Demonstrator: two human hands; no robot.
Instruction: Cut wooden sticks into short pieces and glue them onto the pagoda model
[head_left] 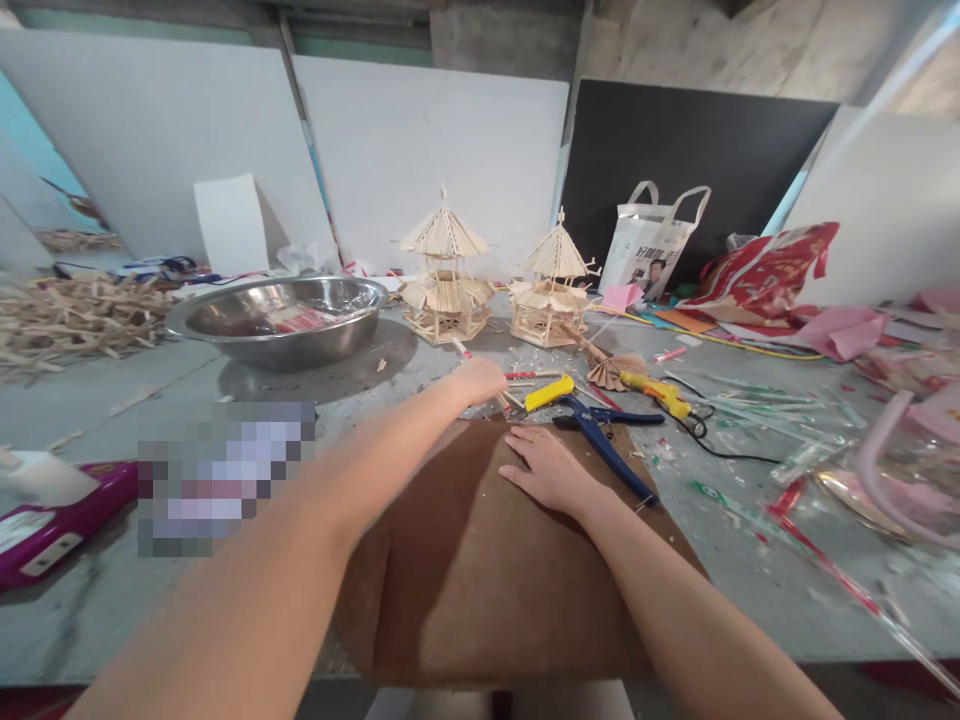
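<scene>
We are reaching our left hand out to the middle of the frame, where it is curling shut around a few thin sticks whose ends are poking out just past the far edge of the brown board. We are pressing our right hand flat and open, palm down, on the upper right part of that board, gripping nothing; the sticks are lying just above and to the left of it, near but not touching.

Blue-handled pliers are resting just right of the right hand, with a yellow-handled tool above it and a yellow glue gun further right.

In the upper left of centre a steel bowl is sitting on the grey table; we are seeing something red and white inside it, too small to make out. A white carrier bag is standing at the upper right, its contents hidden. Two stick pagodas are standing behind the hands, and a pile of loose sticks is lying at the left edge.
</scene>
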